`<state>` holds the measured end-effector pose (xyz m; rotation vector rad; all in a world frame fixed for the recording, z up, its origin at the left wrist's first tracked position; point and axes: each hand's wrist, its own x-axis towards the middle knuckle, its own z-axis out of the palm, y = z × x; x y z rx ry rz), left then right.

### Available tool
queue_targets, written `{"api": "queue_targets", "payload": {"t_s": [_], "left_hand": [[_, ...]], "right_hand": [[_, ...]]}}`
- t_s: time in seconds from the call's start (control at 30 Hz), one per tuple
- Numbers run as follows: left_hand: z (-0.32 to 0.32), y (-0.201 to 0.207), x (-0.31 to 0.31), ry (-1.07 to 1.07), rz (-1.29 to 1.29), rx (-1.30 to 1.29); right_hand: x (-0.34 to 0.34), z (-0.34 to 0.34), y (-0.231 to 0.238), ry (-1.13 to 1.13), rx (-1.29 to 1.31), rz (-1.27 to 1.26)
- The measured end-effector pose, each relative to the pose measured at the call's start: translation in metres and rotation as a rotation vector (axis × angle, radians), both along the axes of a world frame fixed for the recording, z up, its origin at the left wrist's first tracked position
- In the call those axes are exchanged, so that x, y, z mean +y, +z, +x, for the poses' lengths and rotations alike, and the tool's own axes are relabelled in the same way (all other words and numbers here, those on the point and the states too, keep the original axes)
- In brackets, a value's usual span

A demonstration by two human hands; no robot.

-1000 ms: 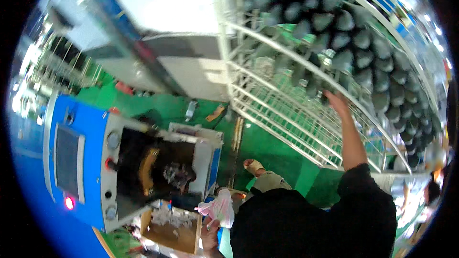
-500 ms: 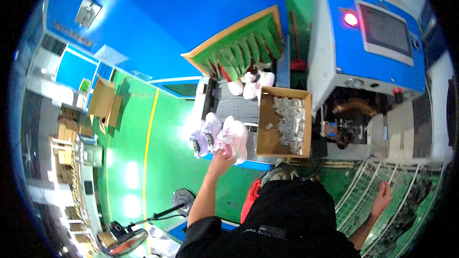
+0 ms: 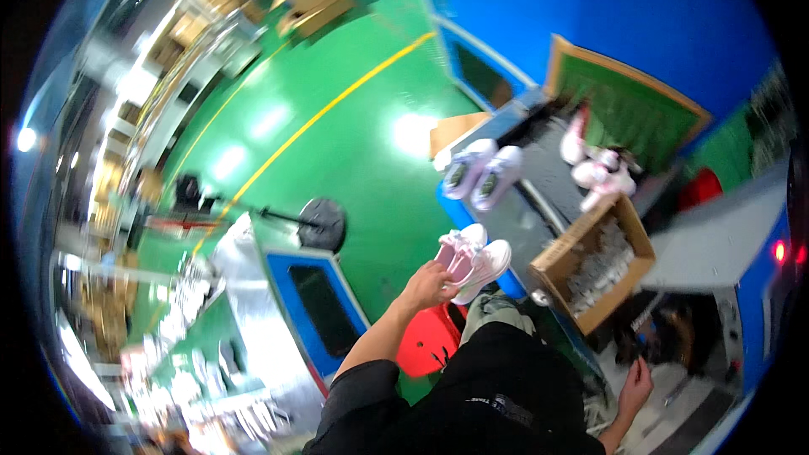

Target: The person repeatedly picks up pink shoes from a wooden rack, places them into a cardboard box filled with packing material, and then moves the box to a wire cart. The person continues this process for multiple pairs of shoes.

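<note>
My left hand (image 3: 428, 285) is closed on a pair of pink and white sneakers (image 3: 489, 265), held by their heel ends in front of my body, off the conveyor's near end. Past them, a pair of pale lavender sneakers (image 3: 497, 177) with dark insoles sits on the conveyor (image 3: 522, 223). My right hand (image 3: 638, 388) hangs low on the right beside the machine, fingers loosely stretched, with nothing seen in it. More pink and white shoes (image 3: 602, 173) lie by the green flap curtain (image 3: 624, 105) at the blue machine's opening.
A cardboard box (image 3: 552, 265) of small white pieces stands at the conveyor's right side. A red stool (image 3: 430, 341) is close to my legs. On the left are a blue-edged metal table (image 3: 270, 286), a round black stand base (image 3: 323, 223) and racks of shoes.
My left hand has lifted the pink and white sneakers off the conveyor end. The view has swung left, bringing the metal table and shoe racks in. The lavender pair stays on the conveyor.
</note>
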<state>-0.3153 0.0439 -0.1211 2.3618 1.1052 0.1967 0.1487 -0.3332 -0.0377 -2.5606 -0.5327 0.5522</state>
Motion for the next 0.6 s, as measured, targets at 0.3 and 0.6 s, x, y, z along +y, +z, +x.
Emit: {"api": "queue_targets", "payload": {"t_s": [0.3,0.6], "left_hand": [[-0.331,0.076,-0.195,1.007,0.017,0.419],[-0.383,0.041,-0.17,1.564,0.435,0.58]], "right_hand": [[0.04,0.018,-0.023,0.414,0.045,0.017],[0.076,0.017,0.022,0.71,-0.104,0.183]]}}
